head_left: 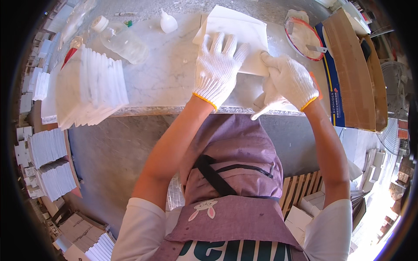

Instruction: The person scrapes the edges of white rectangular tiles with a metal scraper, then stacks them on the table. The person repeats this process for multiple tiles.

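A white stone tile (pixel 254 32) lies on the marble worktop, with a second pale sheet or tile edge showing beneath its left side. My left hand (pixel 219 65), in a white knit glove with a yellow cuff, rests flat on the tile with fingers spread. My right hand (pixel 291 78), gloved the same way, is at the tile's right edge, closed around a white cloth (pixel 271 98). A corner of that cloth hangs by the worktop's front edge. The right fingertips are partly hidden. Something orange (pixel 315 85) shows behind the right hand.
A row of white tiles (pixel 93 85) stands at the left of the worktop (pixel 167 82). Behind are a clear plastic bottle (pixel 124 43) and a small white squeeze bottle (pixel 168 21). At right sit a red-rimmed tub (pixel 300 37) with a scraper (pixel 316 48) and a cardboard box (pixel 350 69).
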A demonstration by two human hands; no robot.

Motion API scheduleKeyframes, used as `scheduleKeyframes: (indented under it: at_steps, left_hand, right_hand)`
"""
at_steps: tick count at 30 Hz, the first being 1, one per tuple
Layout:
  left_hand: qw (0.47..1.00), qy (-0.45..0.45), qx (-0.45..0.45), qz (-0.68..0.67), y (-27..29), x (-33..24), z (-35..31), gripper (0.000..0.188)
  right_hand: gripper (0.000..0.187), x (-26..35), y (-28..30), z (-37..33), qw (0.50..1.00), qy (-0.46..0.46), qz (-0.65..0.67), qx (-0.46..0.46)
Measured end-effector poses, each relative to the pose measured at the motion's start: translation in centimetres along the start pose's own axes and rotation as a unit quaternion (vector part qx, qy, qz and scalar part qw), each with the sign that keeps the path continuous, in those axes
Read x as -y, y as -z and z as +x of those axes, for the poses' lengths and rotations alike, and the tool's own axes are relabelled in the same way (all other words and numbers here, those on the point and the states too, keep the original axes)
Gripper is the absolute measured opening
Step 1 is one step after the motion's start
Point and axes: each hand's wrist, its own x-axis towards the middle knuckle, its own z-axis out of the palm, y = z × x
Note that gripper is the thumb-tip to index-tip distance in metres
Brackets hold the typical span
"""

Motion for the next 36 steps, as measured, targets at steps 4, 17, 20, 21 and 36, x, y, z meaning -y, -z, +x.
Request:
scheduleKeyframes:
  at_steps: [4, 17, 20, 21, 36]
  left_hand:
    - [1.000, 0.006, -0.006, -0.006, 0.2, -0.2, -0.1, 0.059]
    - [1.000, 0.012, 0.010, 0.004, 0.5, -0.8, 0.2, 0.056]
    - [1.000, 0.012, 0.000, 0.012, 0.1, -0.5, -0.2, 0.057]
    - [1.000, 0.014, 0.006, 0.007, 0.2, -0.5, -0.1, 0.057]
    - [0.996, 0.015, 0.081, 0.017, 0.6, -0.6, 0.2, 0.053]
  right_hand:
    - [0.076, 1.6, -0.1, -2.5, 0.997, -0.027, -0.038, 0.061]
    - [0.081, -0.3, -0.1, -1.1, 0.997, -0.038, 0.072, 0.011]
    - [0.079, 0.3, -0.1, -0.7, 1.000, -0.019, 0.012, 0.018]
    - [0.078, 0.7, 0.2, -0.8, 0.999, -0.013, -0.013, 0.037]
    - [0.041, -1.9, -2.9, -2.8, 0.982, -0.022, 0.117, -0.148]
